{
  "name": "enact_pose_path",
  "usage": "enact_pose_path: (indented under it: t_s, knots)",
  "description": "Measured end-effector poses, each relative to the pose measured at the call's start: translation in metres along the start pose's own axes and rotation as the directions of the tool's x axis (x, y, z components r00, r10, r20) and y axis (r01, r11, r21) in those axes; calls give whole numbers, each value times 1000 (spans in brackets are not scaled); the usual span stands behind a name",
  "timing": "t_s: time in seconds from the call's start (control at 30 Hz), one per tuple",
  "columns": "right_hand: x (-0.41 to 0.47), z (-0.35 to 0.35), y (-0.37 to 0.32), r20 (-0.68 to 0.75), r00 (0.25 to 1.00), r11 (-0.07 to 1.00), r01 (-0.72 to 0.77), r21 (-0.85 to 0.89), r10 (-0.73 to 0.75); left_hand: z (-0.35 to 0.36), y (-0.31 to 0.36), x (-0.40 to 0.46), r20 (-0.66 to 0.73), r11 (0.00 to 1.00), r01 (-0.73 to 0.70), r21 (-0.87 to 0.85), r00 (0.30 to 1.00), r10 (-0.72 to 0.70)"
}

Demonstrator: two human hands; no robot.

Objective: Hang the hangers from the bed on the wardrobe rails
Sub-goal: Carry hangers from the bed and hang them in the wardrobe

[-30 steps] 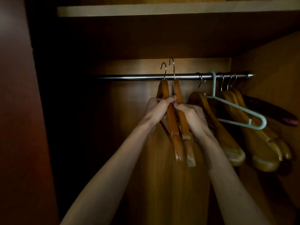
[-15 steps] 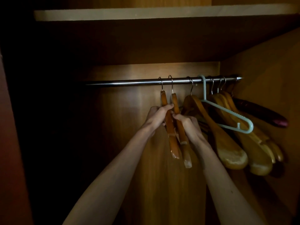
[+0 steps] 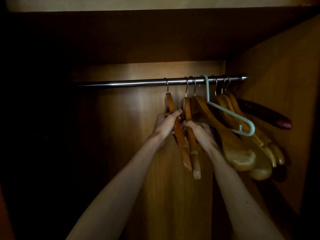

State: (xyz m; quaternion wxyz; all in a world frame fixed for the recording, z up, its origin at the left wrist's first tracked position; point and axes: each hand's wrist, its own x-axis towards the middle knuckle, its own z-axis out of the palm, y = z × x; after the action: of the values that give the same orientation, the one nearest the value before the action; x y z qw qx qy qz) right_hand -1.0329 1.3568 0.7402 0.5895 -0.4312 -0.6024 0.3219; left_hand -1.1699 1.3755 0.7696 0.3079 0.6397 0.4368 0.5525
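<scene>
Gripping one wooden hanger each, both hands are raised inside the wardrobe. The left hand [image 3: 167, 122] has its fingers curled around the left hanger [image 3: 178, 134], whose metal hook sits over the rail [image 3: 121, 83]. The right hand [image 3: 199, 131] is clenched on the second hanger [image 3: 192, 142], just beside the first; its hook is also on the rail. The two hangers hang close together and their lower ends almost touch. To the right on the same rail hang more wooden hangers [image 3: 233, 146] (packed tightly, so their exact number is hard to tell), a pale green plastic hanger [image 3: 230, 113] across them, and a dark hanger [image 3: 266, 115] nearest the side wall [image 3: 285, 84]. A shelf [image 3: 155, 4] runs above.
</scene>
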Motion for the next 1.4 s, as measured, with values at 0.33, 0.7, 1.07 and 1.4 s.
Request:
enact_pose_path:
  t_s: [0.33,0.7,1.07,1.4]
  knots:
    - [-38,4,35,-34,996,959,-66,274,78,-1,-43,-46,-69,991,84,-103,993,-92]
    - [-148,-7,132,-115,977,975,-160,152,178,36,-157,-164,100,939,326,112,936,-337]
    - [-341,-44,338,-18,577,529,-760,-378,817,122,-426,-331,481,633,389,669,423,-768]
    - [-520,-43,363,-293,156,102,-976,-192,943,172,-409,-432,693,686,119,718,-30,-720]
